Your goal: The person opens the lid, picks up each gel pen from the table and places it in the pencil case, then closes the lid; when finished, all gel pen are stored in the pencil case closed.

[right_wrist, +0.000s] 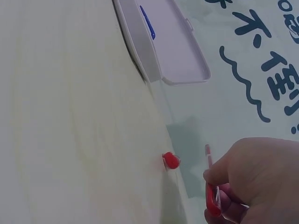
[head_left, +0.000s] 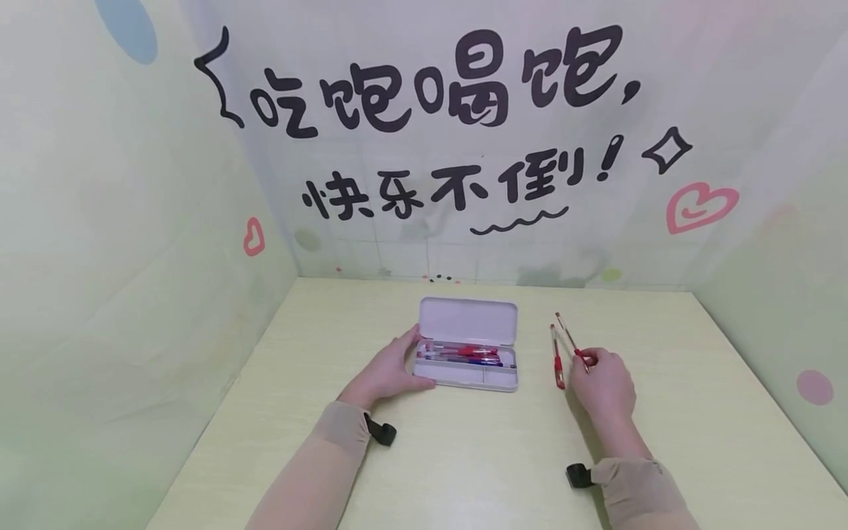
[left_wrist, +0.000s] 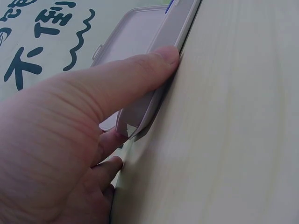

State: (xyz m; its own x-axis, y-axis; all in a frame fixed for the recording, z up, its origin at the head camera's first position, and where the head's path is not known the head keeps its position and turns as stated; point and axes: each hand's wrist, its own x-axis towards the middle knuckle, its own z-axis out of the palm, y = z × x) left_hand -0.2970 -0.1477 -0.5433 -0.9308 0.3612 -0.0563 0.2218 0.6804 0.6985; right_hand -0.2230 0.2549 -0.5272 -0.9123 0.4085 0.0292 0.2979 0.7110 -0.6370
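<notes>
A pale lilac pencil case (head_left: 450, 375) lies on the table with its lid (head_left: 467, 319) raised at the back. Several red and blue pens (head_left: 464, 352) fill its rear compartment. My left hand (head_left: 389, 368) holds the case by its left end; in the left wrist view the thumb (left_wrist: 159, 63) presses along the front wall, while the other fingers are partly hidden behind the end. To the right of the case, my right hand (head_left: 605, 388) pinches a red pen (head_left: 568, 333) between thumb and fingers, near its red grip. Beside that hand, a second red pen (head_left: 558, 362) rests on the table.
The pale wooden table (head_left: 464, 456) meets a printed cloth backdrop (head_left: 371, 250) behind the case, with more cloth at both sides. Small black devices sit at my left wrist (head_left: 382, 431) and right wrist (head_left: 579, 475).
</notes>
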